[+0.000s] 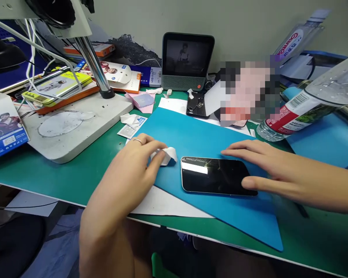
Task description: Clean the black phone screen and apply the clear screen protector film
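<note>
A smartphone [214, 175] with a dark, glossy screen lies face up on a blue mat [191, 135]. Light reflects off the left part of its glass. Just left of the phone, my left hand [142, 158] pinches a crumpled white wipe [168, 155] between thumb and fingers. My right hand [258, 166] has its fingers stretched out, the thumb resting on the phone's right end and the other fingers over the mat behind it. Beneath the mat, a white sheet [168, 204] sticks out toward the front edge.
A stand with a pale base [75, 123] and metal post occupies the left. At the back stands a smart display [188, 58]. A torn sachet [132, 125] lies behind my left hand; a black phone [197, 104] is farther back. A plastic bottle [301, 108] leans at right.
</note>
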`<action>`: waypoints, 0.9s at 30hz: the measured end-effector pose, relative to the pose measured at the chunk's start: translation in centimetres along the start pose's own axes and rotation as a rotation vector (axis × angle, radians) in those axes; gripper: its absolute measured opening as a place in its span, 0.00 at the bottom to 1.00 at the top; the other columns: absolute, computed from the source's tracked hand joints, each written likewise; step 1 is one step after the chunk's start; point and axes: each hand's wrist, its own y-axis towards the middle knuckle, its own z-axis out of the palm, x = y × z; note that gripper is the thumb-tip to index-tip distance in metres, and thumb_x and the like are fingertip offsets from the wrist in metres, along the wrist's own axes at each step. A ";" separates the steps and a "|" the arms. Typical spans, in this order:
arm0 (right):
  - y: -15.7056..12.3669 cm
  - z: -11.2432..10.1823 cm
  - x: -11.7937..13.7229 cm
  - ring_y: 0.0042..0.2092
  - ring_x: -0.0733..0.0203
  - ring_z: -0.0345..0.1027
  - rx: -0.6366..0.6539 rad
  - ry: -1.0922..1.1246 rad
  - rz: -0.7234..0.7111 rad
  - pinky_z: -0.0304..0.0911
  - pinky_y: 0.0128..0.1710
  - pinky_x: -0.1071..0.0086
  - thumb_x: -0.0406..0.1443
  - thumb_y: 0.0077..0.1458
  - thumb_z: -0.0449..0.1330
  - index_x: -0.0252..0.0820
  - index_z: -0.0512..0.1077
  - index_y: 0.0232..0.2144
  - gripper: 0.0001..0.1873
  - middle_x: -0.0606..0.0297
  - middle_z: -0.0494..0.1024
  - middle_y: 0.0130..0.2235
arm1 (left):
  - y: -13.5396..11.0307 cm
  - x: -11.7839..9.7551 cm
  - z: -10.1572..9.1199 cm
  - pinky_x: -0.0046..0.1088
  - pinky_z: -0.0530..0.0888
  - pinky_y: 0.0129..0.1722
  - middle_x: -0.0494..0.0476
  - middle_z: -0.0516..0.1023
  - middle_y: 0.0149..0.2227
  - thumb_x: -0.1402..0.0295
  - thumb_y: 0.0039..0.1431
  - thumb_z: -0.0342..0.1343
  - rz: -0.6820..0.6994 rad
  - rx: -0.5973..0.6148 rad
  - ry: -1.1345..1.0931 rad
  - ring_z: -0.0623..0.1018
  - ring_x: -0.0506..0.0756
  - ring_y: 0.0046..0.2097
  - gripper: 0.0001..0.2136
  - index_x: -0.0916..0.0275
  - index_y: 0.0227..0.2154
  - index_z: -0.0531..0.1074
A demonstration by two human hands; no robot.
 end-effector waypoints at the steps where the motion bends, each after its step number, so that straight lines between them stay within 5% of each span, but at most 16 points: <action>1: 0.4 0.0 0.9 0.59 0.31 0.73 0.003 -0.010 -0.025 0.73 0.55 0.38 0.61 0.55 0.63 0.62 0.74 0.62 0.35 0.57 0.76 0.62 | -0.1 -0.3 0.1 0.34 0.72 0.49 0.53 0.79 0.52 0.60 0.74 0.48 0.023 0.041 -0.009 0.78 0.59 0.52 0.15 0.51 0.46 0.81; 5: 3.0 1.2 4.0 0.54 0.43 0.74 -0.033 -0.011 -0.232 0.73 0.53 0.47 0.55 0.68 0.52 0.52 0.75 0.60 0.27 0.54 0.79 0.55 | -0.3 -1.1 0.4 0.35 0.71 0.51 0.52 0.79 0.50 0.53 0.75 0.48 0.071 0.123 -0.056 0.77 0.58 0.52 0.19 0.51 0.38 0.82; 9: 4.9 3.5 5.1 0.50 0.47 0.72 -0.226 -0.138 -0.398 0.72 0.46 0.53 0.40 0.73 0.47 0.44 0.79 0.52 0.22 0.50 0.78 0.50 | -0.3 -0.6 0.6 0.35 0.71 0.43 0.50 0.79 0.45 0.56 0.69 0.58 0.090 0.121 -0.057 0.77 0.57 0.46 0.13 0.55 0.31 0.76; 13: 5.0 4.6 5.5 0.50 0.47 0.69 -0.272 -0.223 -0.462 0.69 0.49 0.51 0.39 0.73 0.48 0.39 0.76 0.55 0.20 0.49 0.77 0.52 | -0.2 -0.2 0.9 0.37 0.72 0.46 0.51 0.80 0.45 0.67 0.71 0.54 0.181 0.127 -0.024 0.77 0.58 0.47 0.04 0.55 0.40 0.74; 18: 4.7 4.6 6.5 0.48 0.48 0.66 -0.215 -0.181 -0.431 0.67 0.50 0.50 0.42 0.73 0.48 0.37 0.73 0.55 0.21 0.50 0.75 0.51 | -0.2 -0.8 1.0 0.43 0.72 0.52 0.51 0.82 0.50 0.78 0.72 0.40 0.245 0.131 0.064 0.76 0.60 0.51 0.21 0.53 0.49 0.78; 22: 4.7 4.8 6.9 0.47 0.48 0.65 -0.220 -0.140 -0.403 0.65 0.49 0.50 0.41 0.72 0.50 0.37 0.72 0.54 0.19 0.51 0.75 0.50 | -0.5 -1.1 0.9 0.46 0.72 0.54 0.55 0.80 0.54 0.61 0.74 0.50 0.286 0.141 0.079 0.74 0.62 0.52 0.14 0.54 0.53 0.77; 27: 5.0 4.9 7.1 0.46 0.49 0.64 -0.194 -0.055 -0.360 0.64 0.47 0.51 0.35 0.69 0.51 0.40 0.71 0.54 0.15 0.54 0.74 0.48 | -0.3 -0.9 1.1 0.47 0.71 0.53 0.56 0.75 0.57 0.49 0.59 0.68 0.303 0.182 0.076 0.71 0.64 0.55 0.31 0.51 0.62 0.72</action>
